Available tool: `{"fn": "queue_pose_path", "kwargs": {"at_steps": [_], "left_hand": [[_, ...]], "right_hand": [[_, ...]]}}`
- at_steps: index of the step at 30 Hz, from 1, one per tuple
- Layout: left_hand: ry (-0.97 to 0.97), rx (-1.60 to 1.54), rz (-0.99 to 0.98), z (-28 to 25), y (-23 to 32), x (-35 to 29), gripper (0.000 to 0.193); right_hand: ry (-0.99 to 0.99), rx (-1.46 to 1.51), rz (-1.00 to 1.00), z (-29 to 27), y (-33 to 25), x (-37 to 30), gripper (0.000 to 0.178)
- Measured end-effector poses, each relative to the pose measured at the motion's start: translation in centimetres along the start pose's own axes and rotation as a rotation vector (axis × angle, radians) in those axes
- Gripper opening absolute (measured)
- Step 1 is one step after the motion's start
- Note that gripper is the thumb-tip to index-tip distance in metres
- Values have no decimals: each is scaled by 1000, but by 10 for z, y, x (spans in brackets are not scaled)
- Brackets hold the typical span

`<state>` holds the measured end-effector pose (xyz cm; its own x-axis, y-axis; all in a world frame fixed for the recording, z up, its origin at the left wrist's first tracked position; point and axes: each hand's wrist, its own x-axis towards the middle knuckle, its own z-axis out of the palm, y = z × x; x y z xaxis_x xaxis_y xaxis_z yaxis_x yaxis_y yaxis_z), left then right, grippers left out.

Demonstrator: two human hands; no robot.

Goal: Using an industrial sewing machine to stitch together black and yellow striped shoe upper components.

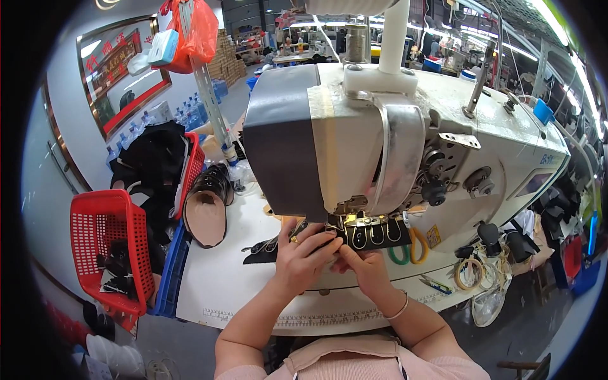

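A black strip of material (pixel 259 257) with pale looped outlines and shiny spots lies under the needle area of a large white and grey sewing machine (pixel 354 142). My left hand (pixel 301 258) is on the strip just left of the needle, its fingers bent and pressing on the near edge. Close beside it, my right hand (pixel 366 269) pinches at the same near edge, thumb and index finger together. The two hands' fingertips almost meet. Part of the strip is hidden under my fingers and the machine head.
Green and orange-handled scissors (pixel 418 246) lie right of my right hand, and snips (pixel 436 283) sit near the table edge. Tape rolls (pixel 468 274) are farther right. Left are a brown shoe (pixel 206 218) and red baskets (pixel 109 250). A printed ruler (pixel 285 320) runs along the front edge.
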<state>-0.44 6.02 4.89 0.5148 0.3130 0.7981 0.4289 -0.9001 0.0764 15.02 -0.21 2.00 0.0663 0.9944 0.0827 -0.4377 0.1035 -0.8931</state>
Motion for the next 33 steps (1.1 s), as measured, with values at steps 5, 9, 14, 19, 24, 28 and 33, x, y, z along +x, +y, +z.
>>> {"fn": "queue_pose_path", "kwargs": {"at_steps": [5, 9, 14, 19, 24, 28, 33], "left_hand": [[20, 20, 56, -1, -4, -1, 30], [21, 16, 48, 0, -3, 1, 29], [56, -65, -8, 5, -13, 7, 28], [40, -80, -49, 7, -16, 11, 23], [79, -51, -68, 11, -11, 12, 23], [73, -2, -107, 13, -9, 9, 23], [71, 23, -149, 17, -5, 5, 22]], "right_hand": [[169, -1092, -1006, -6, 2, -14, 18], [136, -1318, -1034, -9, -5, -3, 25], [132, -1347, -1074, -5, -9, 5, 32], [142, -1454, -1002, -3, -12, 7, 29], [192, -1438, -1052, -6, -10, 13, 32], [195, -1431, -1029, -1, -13, 8, 31], [157, -1380, -967, -6, -10, 4, 39]]}}
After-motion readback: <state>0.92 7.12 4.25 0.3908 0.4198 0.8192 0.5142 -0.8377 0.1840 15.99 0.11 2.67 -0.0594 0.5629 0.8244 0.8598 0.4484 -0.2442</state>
